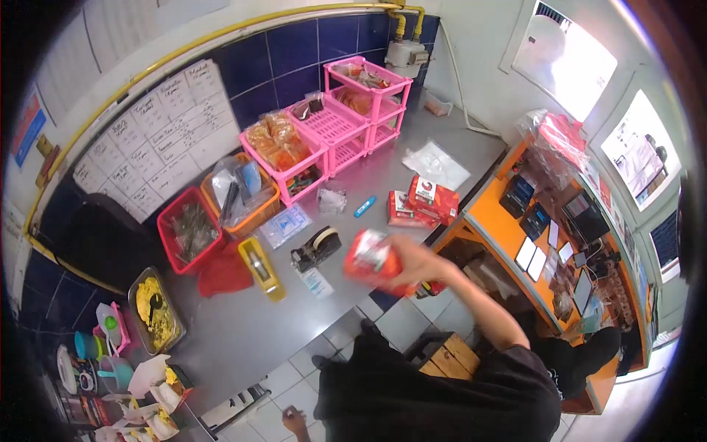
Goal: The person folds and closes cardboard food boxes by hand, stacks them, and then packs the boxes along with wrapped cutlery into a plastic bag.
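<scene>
My right hand (416, 265) grips a red-and-white box (366, 254), blurred by motion, over the front edge of the steel table (228, 324). Two similar red boxes (434, 199) lie just beyond it, one resting partly on the other. To the left of the held box stands a black tape dispenser (317, 248), with a small white-and-blue packet (315, 281) in front. A blue cutter or pen-like item (364, 206) lies farther back. Low beside my body hangs my left hand (294, 421), its fingers loosely apart and nothing visible in them.
Pink racks (335, 121) with bagged food stand along the wall, near orange (213, 188) and red baskets (174, 250). A yellow container (261, 269) and a metal pan of yellow food (177, 335) sit left. Open food boxes (158, 387) stand front left. Right is an orange counter (490, 210) with phones.
</scene>
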Demonstrator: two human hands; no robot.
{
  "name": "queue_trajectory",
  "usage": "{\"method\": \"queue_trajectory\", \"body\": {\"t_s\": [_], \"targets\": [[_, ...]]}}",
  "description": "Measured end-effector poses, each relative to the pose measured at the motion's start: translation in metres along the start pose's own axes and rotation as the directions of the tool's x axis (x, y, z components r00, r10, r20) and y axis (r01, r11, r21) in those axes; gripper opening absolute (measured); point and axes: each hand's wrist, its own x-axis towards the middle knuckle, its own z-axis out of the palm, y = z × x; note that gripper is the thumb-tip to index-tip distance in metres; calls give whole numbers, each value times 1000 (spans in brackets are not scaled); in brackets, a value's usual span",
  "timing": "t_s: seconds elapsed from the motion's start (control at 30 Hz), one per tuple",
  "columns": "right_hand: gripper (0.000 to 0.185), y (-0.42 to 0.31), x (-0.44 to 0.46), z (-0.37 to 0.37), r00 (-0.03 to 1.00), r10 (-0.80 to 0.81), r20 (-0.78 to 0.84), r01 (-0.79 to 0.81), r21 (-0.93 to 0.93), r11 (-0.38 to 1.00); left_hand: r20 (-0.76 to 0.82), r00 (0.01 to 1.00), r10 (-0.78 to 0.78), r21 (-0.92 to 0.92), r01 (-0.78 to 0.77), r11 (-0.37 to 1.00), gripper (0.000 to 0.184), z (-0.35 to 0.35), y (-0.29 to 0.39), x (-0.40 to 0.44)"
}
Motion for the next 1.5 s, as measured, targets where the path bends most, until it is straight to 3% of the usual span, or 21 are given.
{"method": "queue_trajectory", "body": {"t_s": [0.07, 0.13, 0.23, 0.27, 0.3, 0.33, 0.4, 0.47, 0.5, 0.53, 0.57, 0.63, 0.7, 0.83, 0.93, 1.0, 1.1, 1.3, 1.4, 1.43, 1.5], "targets": [[93, 54, 1, -63, 970, 83, -230, -128, -188, 974, 87, 973, -213, 129, 201, 971, 26, 0, -28, 1], [89, 102, 8, -111, 900, 268, -343, -388, -352, 852, 570, 595, -566, -12, 696, 718, 20, -18, -38, 36], [99, 209, 25, -140, 899, 323, -295, -413, -332, 848, 740, 478, -473, -70, 754, 653, 20, 3, -24, 42], [98, 234, 28, -138, 935, 255, -245, -309, -217, 926, 642, 741, -198, -178, 395, 901, 21, 26, -18, 32], [96, 265, 37, -130, 965, 136, -225, -184, -211, 960, 389, 904, 177, 36, -207, 978, 22, 56, 5, 11], [94, 295, 38, -120, 977, 27, -211, -70, -198, 978, 112, 883, 456, 365, -463, 808, 24, 87, 29, -11], [93, 243, 23, -144, 979, 128, -159, -156, -175, 972, 260, 690, 676, 494, -696, 521, 24, 149, 135, -56], [94, 248, 6, -139, 963, 167, -210, -208, -191, 959, 300, 654, 694, 217, -756, 618, 17, 233, 235, -106], [96, 259, -2, -130, 859, 219, -463, -182, 125, 975, 327, 619, 714, 63, -768, 637, 15, 275, 260, -107], [97, 270, -5, -118, 689, 325, -648, -47, 407, 912, 367, 436, 822, 7, -885, 466, 15, 318, 287, -107], [102, 279, -8, -101, 532, 532, -659, -61, 597, 800, 476, 432, 766, -62, -853, 519, 15, 353, 341, -144], [102, 293, -10, -76, 430, 684, -589, -106, 720, 686, 553, 277, 786, -142, -898, 417, 20, 435, 395, -160], [113, 277, -23, -68, 700, 712, -49, -16, 996, 84, 543, 188, 819, -340, -842, 419, 38, 516, 441, -172], [99, 291, 5, -58, 638, 752, -165, -86, 955, 282, 666, 288, 688, -244, -787, 566, 56, 625, 464, -155], [79, 288, 7, -65, 645, 758, -101, -168, 948, 269, 825, 248, 509, -148, -773, 617, 64, 622, 466, -153], [68, 295, 13, -63, 743, 660, -114, -116, 949, 294, 661, 239, 712, -18, -943, 333, 61, 595, 452, -159], [67, 265, 22, -69, 773, 631, -63, -127, 959, 252, 630, 449, 634, 232, -887, 398, 58, 576, 454, -175], [66, 322, 29, -40, 796, 591, -131, -68, 951, 302, 726, 442, 527, 41, -792, 609, 70, 568, 456, -132], [58, 325, 32, -37, 694, 680, -236, -61, 922, 382, 268, 179, 947, -188, -954, 233, 58, 523, 419, -124], [56, 323, 27, -29, 618, 727, -298, -64, 903, 424, 219, 234, 947, -151, -951, 270, 58, 481, 417, -122], [51, 307, 15, -7, 415, 780, -467, -73, 838, 541, 538, 206, 817, -318, -848, 423, 38, 351, 416, -121]]}}
